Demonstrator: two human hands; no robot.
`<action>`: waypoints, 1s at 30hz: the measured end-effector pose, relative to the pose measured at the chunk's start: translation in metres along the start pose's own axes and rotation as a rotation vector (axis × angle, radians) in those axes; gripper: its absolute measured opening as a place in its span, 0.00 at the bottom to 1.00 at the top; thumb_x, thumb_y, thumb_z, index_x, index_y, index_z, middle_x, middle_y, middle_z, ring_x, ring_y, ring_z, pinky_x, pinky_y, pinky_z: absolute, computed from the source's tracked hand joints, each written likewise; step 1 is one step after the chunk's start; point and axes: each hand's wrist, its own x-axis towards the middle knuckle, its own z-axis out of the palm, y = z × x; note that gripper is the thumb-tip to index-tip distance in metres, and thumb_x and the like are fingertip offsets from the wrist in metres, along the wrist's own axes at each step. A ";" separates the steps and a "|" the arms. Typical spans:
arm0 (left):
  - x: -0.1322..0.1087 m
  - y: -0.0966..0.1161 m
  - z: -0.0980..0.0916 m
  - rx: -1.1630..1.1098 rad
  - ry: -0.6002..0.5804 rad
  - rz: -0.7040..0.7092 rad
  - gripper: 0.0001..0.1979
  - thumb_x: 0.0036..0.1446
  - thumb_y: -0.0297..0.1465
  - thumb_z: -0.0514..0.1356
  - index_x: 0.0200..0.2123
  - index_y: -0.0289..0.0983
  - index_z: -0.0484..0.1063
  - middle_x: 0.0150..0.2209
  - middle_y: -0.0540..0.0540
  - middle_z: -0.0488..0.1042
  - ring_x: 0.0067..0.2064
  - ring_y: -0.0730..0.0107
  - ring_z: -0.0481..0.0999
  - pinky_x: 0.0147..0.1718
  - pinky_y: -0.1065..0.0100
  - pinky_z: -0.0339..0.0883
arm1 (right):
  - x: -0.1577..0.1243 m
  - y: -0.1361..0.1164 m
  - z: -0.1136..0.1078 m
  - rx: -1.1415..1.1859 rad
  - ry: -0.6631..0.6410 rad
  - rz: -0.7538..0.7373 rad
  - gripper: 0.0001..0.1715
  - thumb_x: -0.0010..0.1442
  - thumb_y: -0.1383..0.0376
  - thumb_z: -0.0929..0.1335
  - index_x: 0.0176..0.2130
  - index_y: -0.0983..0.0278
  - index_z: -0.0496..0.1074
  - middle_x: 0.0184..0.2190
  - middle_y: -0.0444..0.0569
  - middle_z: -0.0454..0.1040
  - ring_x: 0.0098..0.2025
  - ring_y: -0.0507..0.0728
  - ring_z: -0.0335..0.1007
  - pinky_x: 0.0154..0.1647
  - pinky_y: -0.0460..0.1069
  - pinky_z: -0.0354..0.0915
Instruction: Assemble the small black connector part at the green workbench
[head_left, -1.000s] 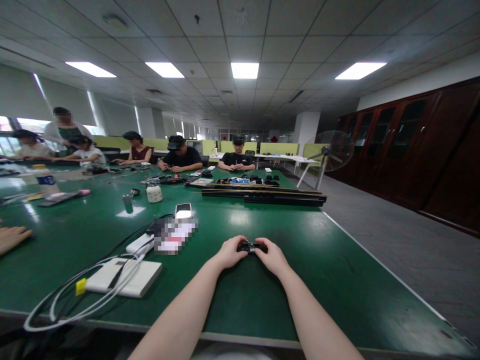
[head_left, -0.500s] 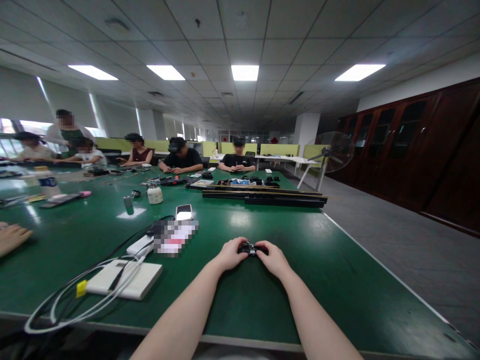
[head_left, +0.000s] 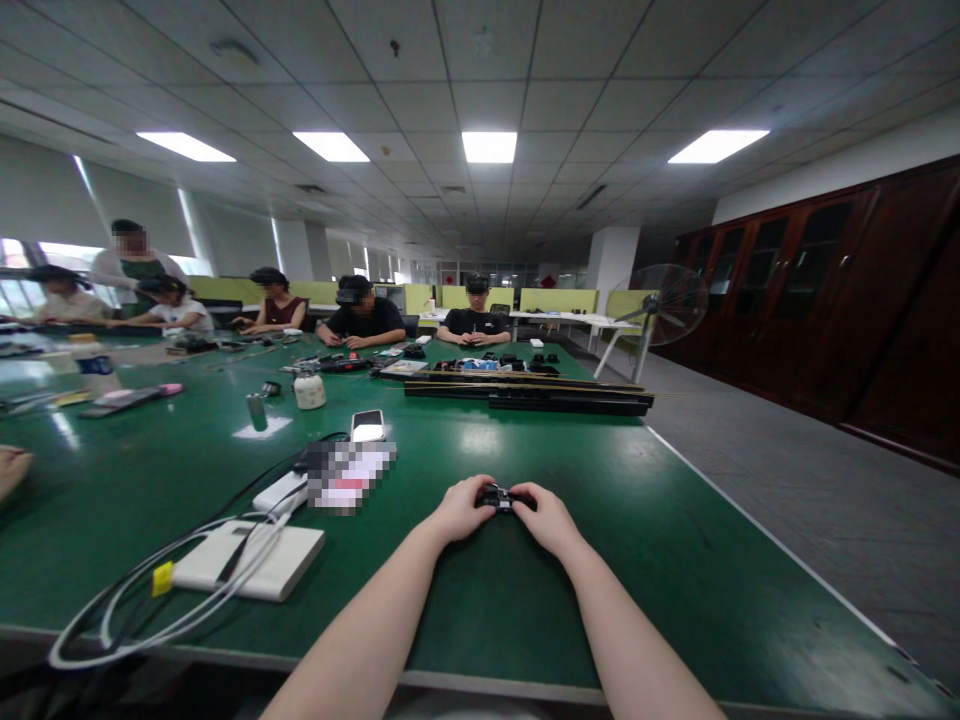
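Between my two hands is a small black and silver part [head_left: 501,499], just above or on the green tabletop [head_left: 517,590]; which of the two I cannot tell. My left hand [head_left: 463,508] pinches its left end between thumb and fingers. Its right end is gripped by the thumb and fingertips of my right hand [head_left: 547,513]. The part is too small to name its kind, and its ends are hidden by my fingers.
Left of my arms lie a white box [head_left: 259,560] with looped cables, a white power bank-like block [head_left: 281,492] and a phone [head_left: 367,426]. Long black bars [head_left: 570,399] cross the table ahead. A co-worker's hand [head_left: 11,468] shows at the left edge. Several people sit farther back.
My hands and the small part have hardly moved. At the left edge, the co-worker's hand has drawn back to the left, partly out of view.
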 end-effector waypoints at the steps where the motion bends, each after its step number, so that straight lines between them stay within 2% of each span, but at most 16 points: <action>1: 0.000 0.000 0.000 0.000 -0.001 -0.001 0.21 0.47 0.28 0.60 0.48 0.39 0.66 0.46 0.45 0.73 0.47 0.60 0.72 0.48 0.62 0.65 | 0.000 0.001 0.000 0.001 0.002 -0.003 0.13 0.50 0.67 0.65 0.38 0.61 0.72 0.38 0.46 0.76 0.42 0.55 0.71 0.48 0.50 0.64; 13: -0.002 0.004 -0.001 0.001 -0.005 0.001 0.21 0.48 0.28 0.60 0.47 0.38 0.66 0.45 0.44 0.74 0.46 0.61 0.72 0.48 0.62 0.65 | 0.004 0.008 0.003 0.003 -0.017 -0.017 0.13 0.51 0.66 0.65 0.38 0.62 0.72 0.38 0.47 0.76 0.41 0.55 0.71 0.47 0.50 0.63; 30: 0.000 -0.001 0.000 -0.009 -0.008 0.007 0.21 0.48 0.29 0.60 0.48 0.40 0.66 0.46 0.46 0.73 0.46 0.62 0.72 0.48 0.63 0.65 | 0.001 0.003 0.001 -0.011 -0.010 -0.022 0.12 0.51 0.66 0.65 0.37 0.60 0.73 0.37 0.46 0.76 0.41 0.55 0.71 0.46 0.50 0.64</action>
